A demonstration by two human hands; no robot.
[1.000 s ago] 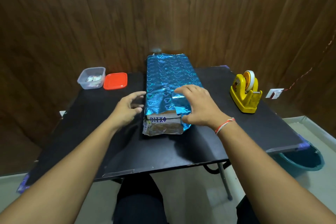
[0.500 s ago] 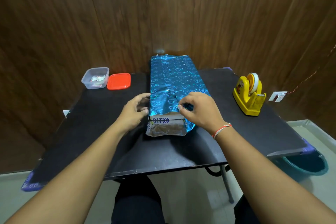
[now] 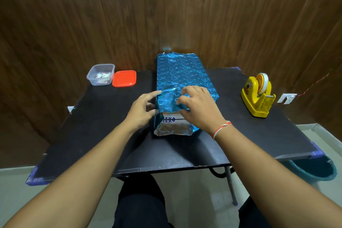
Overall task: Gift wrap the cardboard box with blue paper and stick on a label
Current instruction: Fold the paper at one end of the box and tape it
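Note:
A long cardboard box lies lengthwise in the middle of the black table, covered in shiny blue paper with a heart pattern. Its near end is bare, showing printed cardboard, with loose paper sticking out around it. My left hand touches the box's left side near that end, fingers relaxed and the index finger on the top edge. My right hand sits on top at the near end, fingers curled, pinching the overhanging top flap of paper.
A yellow tape dispenser stands at the right of the table. A clear plastic container holding small printed labels sits at the back left beside its red lid. A teal bucket stands on the floor right of the table.
My right hand went from lying flat on the box top to curling its fingers onto the paper flap at the near end. My left hand moved in against the box's left side.

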